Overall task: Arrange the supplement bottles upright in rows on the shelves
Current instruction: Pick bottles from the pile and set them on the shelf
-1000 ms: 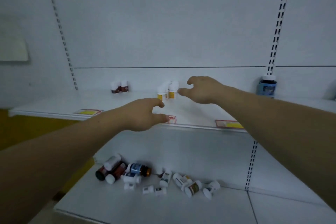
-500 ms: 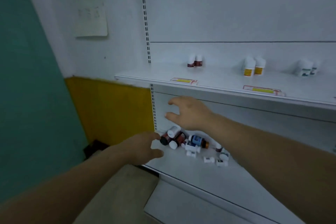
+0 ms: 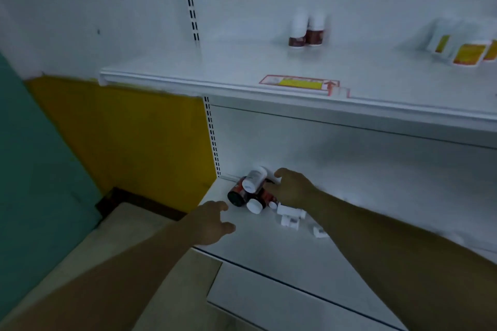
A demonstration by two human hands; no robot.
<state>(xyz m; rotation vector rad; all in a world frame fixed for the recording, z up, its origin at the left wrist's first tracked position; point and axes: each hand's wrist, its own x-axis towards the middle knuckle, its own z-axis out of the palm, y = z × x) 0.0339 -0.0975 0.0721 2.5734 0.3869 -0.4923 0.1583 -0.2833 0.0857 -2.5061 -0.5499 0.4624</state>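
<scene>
Now the left hand (image 3: 212, 223) has dropped from the upper shelf (image 3: 188, 82) to the front left corner of the lower shelf (image 3: 269, 252). It hovers there with fingers loosely spread and holds nothing, just short of the pile (image 3: 250, 193).

The pile lies at the shelf's back left corner: a dark bottle (image 3: 236, 195) on its side with a white bottle (image 3: 254, 179) resting across it, and more capped bottles touching them.

A second ago the right hand (image 3: 291, 191) was up by the yellow bottles (image 3: 469, 52). It has since come down to the pile's right side, thumb raised and fingers half curled against the bottles. Whether it has closed on one I cannot tell. Small white bottles (image 3: 289, 215) lie scattered just beside its wrist.

On the upper shelf a brown pair (image 3: 306, 33) stands upright, and the yellow bottles stand further right, blurred.

So both hands have left the standing rows to fetch more stock. Most of the bottles are still down, and the task looks early.
</scene>
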